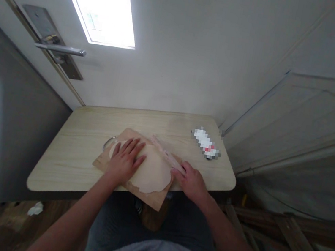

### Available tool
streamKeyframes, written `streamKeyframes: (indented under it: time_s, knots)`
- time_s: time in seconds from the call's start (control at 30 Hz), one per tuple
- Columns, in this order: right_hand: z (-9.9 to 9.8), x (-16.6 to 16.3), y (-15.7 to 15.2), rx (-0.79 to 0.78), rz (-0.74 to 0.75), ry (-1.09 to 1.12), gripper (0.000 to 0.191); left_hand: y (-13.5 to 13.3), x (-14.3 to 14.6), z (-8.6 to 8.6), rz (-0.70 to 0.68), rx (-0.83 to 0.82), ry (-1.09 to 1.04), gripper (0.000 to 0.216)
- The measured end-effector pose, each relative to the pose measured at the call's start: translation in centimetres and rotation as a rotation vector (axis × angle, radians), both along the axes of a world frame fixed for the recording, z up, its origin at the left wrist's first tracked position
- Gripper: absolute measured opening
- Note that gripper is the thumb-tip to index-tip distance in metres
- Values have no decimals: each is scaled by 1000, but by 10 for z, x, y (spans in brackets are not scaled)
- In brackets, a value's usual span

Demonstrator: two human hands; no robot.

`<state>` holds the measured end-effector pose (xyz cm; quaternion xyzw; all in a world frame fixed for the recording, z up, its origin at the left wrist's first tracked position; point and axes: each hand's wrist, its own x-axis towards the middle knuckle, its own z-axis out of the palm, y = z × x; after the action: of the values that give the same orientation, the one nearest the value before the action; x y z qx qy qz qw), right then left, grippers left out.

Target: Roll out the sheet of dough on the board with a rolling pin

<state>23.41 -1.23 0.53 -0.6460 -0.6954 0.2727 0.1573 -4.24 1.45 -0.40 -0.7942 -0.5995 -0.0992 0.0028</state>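
A flat, pale sheet of dough (151, 172) lies spread over a wooden cutting board (156, 201), which sits at an angle and juts past the table's near edge. My left hand (124, 161) rests flat on the left part of the dough, fingers apart. My right hand (192, 181) is closed around the near end of a wooden rolling pin (166, 153). The pin slants up and to the left, across the dough's far right edge. At the board's left end a metal ring handle (108, 142) shows.
The light wood table (66, 155) stands against a white door with a metal handle (61, 48) and a bright window (108, 0). A blurred-out, phone-like object (205, 143) lies at the table's right. Wooden beams (296, 237) are at lower right; paper scraps (36, 208) litter the floor.
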Motion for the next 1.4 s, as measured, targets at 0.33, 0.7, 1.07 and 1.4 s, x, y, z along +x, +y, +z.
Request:
streamKeyframes:
  time_s: [0.33, 0.7, 1.07, 1.4]
  knots:
    - [8, 17, -4, 22, 183, 128, 22, 16, 9, -2, 115, 76, -119, 46]
    - [10, 19, -5, 237, 352, -106, 24, -30, -10, -3, 183, 231, -522, 35]
    - [-6, -14, -32, 353, 74, -106, 27, -41, 20, -2, 104, 124, -139, 43]
    - [-2, -12, -41, 411, -50, -229, 30, -31, 43, -2, 8, 70, -190, 42]
